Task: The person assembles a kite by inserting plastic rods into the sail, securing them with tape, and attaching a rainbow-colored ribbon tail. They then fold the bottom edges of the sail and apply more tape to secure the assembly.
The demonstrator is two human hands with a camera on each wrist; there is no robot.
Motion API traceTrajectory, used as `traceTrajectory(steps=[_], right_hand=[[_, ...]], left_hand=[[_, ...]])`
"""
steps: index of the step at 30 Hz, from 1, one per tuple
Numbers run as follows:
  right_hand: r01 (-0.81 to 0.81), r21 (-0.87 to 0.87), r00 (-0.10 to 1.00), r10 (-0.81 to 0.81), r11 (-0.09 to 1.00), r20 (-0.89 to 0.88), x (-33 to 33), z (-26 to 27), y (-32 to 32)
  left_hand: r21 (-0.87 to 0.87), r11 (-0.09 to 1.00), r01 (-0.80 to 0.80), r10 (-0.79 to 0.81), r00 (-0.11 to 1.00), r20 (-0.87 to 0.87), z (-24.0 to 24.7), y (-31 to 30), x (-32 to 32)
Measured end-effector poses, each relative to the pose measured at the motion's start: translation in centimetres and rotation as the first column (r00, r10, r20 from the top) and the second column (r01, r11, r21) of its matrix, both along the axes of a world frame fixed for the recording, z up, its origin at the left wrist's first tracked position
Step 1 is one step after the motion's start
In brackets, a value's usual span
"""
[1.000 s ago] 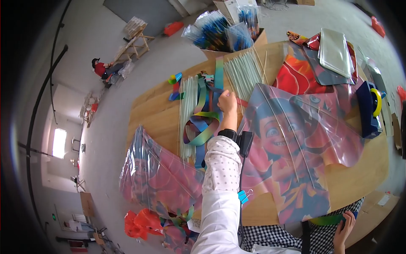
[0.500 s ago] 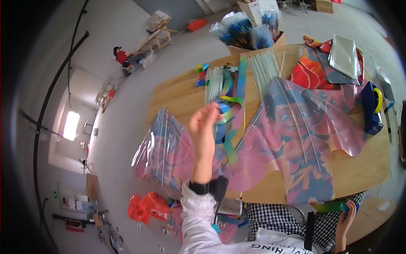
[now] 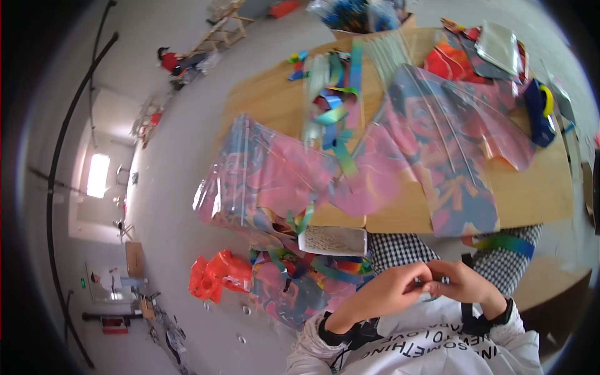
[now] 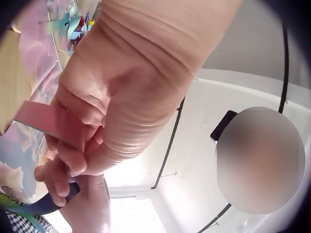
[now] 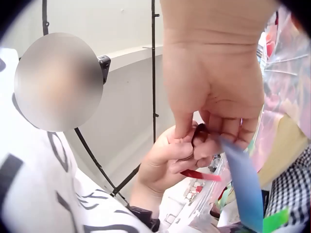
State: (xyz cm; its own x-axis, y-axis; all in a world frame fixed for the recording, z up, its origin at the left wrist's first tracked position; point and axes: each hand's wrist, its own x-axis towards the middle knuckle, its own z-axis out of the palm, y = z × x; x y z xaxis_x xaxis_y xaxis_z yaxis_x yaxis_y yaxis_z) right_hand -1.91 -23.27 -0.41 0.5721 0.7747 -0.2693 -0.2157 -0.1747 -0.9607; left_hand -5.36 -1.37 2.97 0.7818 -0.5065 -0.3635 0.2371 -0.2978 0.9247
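My left hand [image 3: 397,290] and right hand [image 3: 465,282] meet in front of my body, fingertips together. A multicoloured ribbon [image 3: 507,245] lies over the checked cloth on my lap. In the left wrist view, the left hand [image 4: 124,92] has its fingers curled round a red-pink ribbon end [image 4: 46,120]; the right hand [image 4: 90,201] is beside a dark blue ribbon part [image 4: 46,205]. From the right wrist, the right hand [image 5: 214,90] pinches the ribbon [image 5: 243,187], blue below its fingers, against the left hand [image 5: 163,162]. The fingers partly hide a dark loop between them.
The wooden table [image 3: 531,203] bears printed pink film sheets [image 3: 462,194], pale sticks [image 3: 317,81], tangled ribbons [image 3: 334,109] and a blue tape dispenser [image 3: 539,119]. A white box [image 3: 332,242] stands at its near edge, with red bags [image 3: 220,275] to the left.
My left hand has come back from above the table to the right hand at my body. The right hand has moved inward, and their fingers now meet at the ribbon. The head view has shifted downward.
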Motion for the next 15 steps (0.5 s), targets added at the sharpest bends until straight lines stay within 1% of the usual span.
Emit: traceTrajectory(steps=[2, 3, 4, 6, 7, 8, 10, 13, 15], right_hand=[[-0.017, -0.079, 0.998, 0.022, 0.997, 0.063, -0.7, 0.1, -0.5], [0.030, -0.058, 0.992, -0.023, 0.998, 0.124, -0.9, 0.6, -0.7], [0.054, -0.054, 0.986, -0.045, 0.997, 0.160, -1.5, -0.1, -1.2], [0.136, -0.098, 0.991, -0.135, 0.986, 0.009, -1.9, 0.8, -1.9], [0.181, -0.079, 0.983, -0.182, 0.980, 0.003, -2.2, 0.7, -2.2], [0.233, -0.065, 0.971, -0.236, 0.970, -0.029, -2.5, 0.9, -2.2], [0.167, -0.062, 0.984, -0.170, 0.984, -0.045, -2.7, 0.3, -2.8], [0.194, 0.020, 0.951, -0.193, 0.981, 0.239, -2.7, -0.3, -1.7], [0.276, 0.066, 0.931, -0.283, 0.959, 0.229, -2.9, -0.8, -0.8]], left_hand=[[-0.101, 0.985, -0.142, 0.134, 0.987, -0.087, -1.3, 0.4, -1.2], [-0.088, 0.985, -0.149, 0.143, 0.987, -0.069, -1.0, 0.7, -1.1], [-0.033, 0.988, -0.149, 0.143, 0.980, -0.142, -0.2, 1.1, -0.8], [-0.058, 0.979, -0.197, 0.195, 0.980, -0.036, -1.2, 1.7, -0.6], [-0.124, 0.955, -0.270, 0.260, 0.961, -0.094, -1.6, 1.9, -0.6], [-0.120, 0.940, -0.319, 0.314, 0.948, -0.055, -1.6, 1.9, -0.4], [-0.189, 0.900, -0.393, 0.386, 0.920, -0.071, -1.7, 1.6, -0.1], [-0.144, 0.923, -0.357, 0.369, 0.927, 0.071, -2.6, 0.7, 0.2], [-0.082, 0.951, -0.299, 0.305, 0.949, 0.084, -1.6, 0.0, 0.4]])
